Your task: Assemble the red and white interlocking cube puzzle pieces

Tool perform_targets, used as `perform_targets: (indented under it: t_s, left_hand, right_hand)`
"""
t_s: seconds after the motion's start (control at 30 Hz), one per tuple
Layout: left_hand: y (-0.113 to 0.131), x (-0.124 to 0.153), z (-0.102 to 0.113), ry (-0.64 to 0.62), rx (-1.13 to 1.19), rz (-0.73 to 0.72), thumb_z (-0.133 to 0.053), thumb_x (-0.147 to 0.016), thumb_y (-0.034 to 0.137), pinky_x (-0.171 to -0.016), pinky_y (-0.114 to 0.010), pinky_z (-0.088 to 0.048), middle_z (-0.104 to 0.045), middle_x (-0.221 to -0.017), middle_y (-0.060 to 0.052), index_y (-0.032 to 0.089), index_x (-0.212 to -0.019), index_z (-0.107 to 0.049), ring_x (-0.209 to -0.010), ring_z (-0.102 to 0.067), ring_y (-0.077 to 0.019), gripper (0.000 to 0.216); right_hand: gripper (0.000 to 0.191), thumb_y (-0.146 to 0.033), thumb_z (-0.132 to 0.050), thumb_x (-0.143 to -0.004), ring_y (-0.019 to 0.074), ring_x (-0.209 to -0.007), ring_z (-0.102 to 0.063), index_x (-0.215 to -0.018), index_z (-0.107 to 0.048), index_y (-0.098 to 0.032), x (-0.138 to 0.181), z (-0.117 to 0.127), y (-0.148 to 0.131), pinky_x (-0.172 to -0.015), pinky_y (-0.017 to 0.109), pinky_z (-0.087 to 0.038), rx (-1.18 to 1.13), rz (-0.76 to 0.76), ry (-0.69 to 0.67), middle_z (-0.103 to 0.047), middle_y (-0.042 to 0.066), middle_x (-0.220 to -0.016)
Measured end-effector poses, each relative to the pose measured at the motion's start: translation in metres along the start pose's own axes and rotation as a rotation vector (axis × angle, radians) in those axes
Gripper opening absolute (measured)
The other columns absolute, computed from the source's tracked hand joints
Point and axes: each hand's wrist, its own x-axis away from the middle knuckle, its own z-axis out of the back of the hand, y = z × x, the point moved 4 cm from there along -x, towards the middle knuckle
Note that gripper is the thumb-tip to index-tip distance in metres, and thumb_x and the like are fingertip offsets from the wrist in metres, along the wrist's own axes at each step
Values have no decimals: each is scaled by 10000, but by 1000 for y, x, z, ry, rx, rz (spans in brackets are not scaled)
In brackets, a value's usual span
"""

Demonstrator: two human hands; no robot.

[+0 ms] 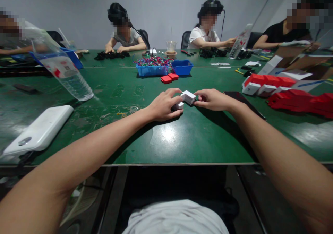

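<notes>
Over the middle of the green table, my left hand (166,105) curls its fingers and thumb around a small white box (179,105), which is partly hidden by them. A second small white box (188,97) sits right beside it, between my two hands. My left index fingertip reaches close to that second box. My right hand (212,100) is bent, with its thumb and fingertips closed at the right end of the second box. Just beyond lie two red boxes (169,78), in front of a blue bin (152,69) piled with coloured wires.
Another blue bin (182,67) stands beside the wires. To the left are a white power bank (39,130) and a tilted plastic bottle (70,76). A dark flat object (244,104), rows of red boxes (301,102) and cardboard lie right. Several people work around the table.
</notes>
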Motion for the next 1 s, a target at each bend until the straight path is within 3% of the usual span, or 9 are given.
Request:
perform_targets:
  t_s: [0.1,0.23,0.37,0.5,0.6,0.73,0.8,0.87,1.0]
  left_hand:
    - [-16,1,-1,-36,-45,220,-521,-929,427,-932,-423,-498,-593,-1250,-139,194,-1235,-583,-1057,-616,-259,390]
    - [-42,4,3,-35,-175,442,-535,-913,445,-857,-382,-486,-639,-1088,-119,187,-1161,-606,-1016,-599,-269,365]
    - [-65,10,9,66,-162,617,-543,-896,498,-811,-353,-462,-638,-1037,-119,184,-1101,-623,-956,-604,-255,383]
    - [-72,12,9,197,70,710,-609,-827,538,-731,-315,-430,-645,-911,-77,180,-929,-623,-830,-589,-211,372]
    - [-66,9,3,243,374,710,-608,-810,534,-672,-288,-402,-613,-782,-30,176,-840,-570,-722,-550,-166,362]
    - [-48,1,-5,168,742,533,-570,-804,438,-620,-259,-384,-547,-709,37,196,-995,-461,-626,-495,-125,327]
    - [-41,0,-6,129,801,487,-535,-819,417,-608,-256,-375,-513,-695,50,200,-1035,-425,-616,-480,-123,326]
    - [-37,-1,-7,111,828,457,-517,-834,426,-604,-255,-368,-498,-703,49,200,-1063,-410,-627,-479,-125,339]
    - [-37,-1,-10,113,825,475,-480,-882,504,-639,-267,-389,-503,-751,33,194,-1130,-386,-669,-500,-134,409]
  right_hand:
    - [448,-476,-558,-858,173,-678,-543,-1157,-696,-172,0,0,0,-644,289,-387,-10,-17,-4,-633,48,-819]
    - [488,-478,-573,-857,179,-700,-557,-1194,-692,-145,1,1,0,-660,290,-407,-25,-29,-8,-641,61,-843]
    - [485,-469,-576,-861,179,-699,-560,-1188,-697,-133,2,1,0,-657,291,-411,-27,-32,-2,-645,69,-851]
    - [464,-463,-579,-868,183,-708,-564,-1170,-704,-134,2,0,-1,-667,295,-413,-17,-14,12,-646,72,-851]
    - [493,-476,-580,-875,186,-710,-569,-1213,-675,-129,1,-2,-2,-672,298,-418,-34,0,37,-648,68,-852]
    - [714,-519,-647,-832,189,-711,-580,-1402,-522,-108,1,-3,-7,-659,292,-429,-131,6,90,-646,63,-878]
    - [788,-506,-698,-793,193,-726,-588,-1440,-482,-113,1,-3,-12,-667,291,-436,-153,39,100,-652,65,-908]
    - [750,-473,-720,-778,196,-755,-599,-1409,-516,-122,1,-3,-19,-690,290,-446,-172,85,110,-667,71,-941]
    - [473,-442,-659,-834,177,-727,-587,-1180,-642,-120,1,-5,-30,-672,274,-435,-247,166,128,-679,61,-882]
